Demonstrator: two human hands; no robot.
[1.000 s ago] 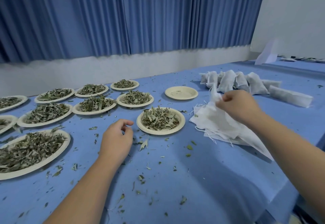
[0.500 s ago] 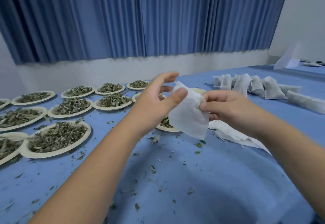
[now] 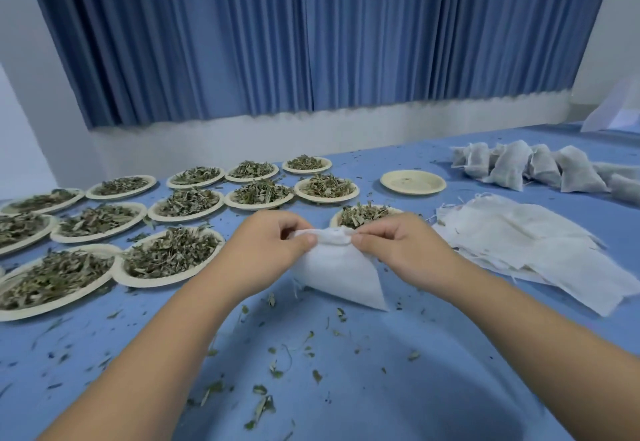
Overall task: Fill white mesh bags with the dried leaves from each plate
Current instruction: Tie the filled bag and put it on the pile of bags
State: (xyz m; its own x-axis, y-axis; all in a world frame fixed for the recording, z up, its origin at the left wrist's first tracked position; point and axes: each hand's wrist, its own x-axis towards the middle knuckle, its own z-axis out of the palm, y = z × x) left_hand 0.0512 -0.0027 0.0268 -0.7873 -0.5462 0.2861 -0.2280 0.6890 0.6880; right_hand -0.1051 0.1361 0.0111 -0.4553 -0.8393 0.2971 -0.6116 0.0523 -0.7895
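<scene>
A white wall (image 3: 20,94) closes the room on the left. A pleated blue curtain (image 3: 311,35) hangs across the back above a pale strip of wall. The table (image 3: 433,388), covered in blue cloth, fills the lower view.

Along its left edge, rows of pale plates (image 3: 166,283) heaped with dried leaves (image 3: 169,253) run back toward the far edge. Leaf crumbs (image 3: 277,369) lie scattered over the cloth toward the front edge.

At the middle of the table, the left hand (image 3: 266,250) pinches the top edge of a white mesh bag (image 3: 341,274) between thumb and curled fingers. The right hand (image 3: 398,246) pinches the same edge just beside it. The bag hangs slack below both hands, low over the cloth.

Just behind the hands sits one more leaf plate (image 3: 333,221), partly hidden. Farther back and to the right stands an empty plate (image 3: 412,182).

Near the right edge lies a flat stack of empty bags (image 3: 526,243) with frayed threads. Beyond it, toward the far right corner, filled bags (image 3: 512,166) lean against one another in a row.
</scene>
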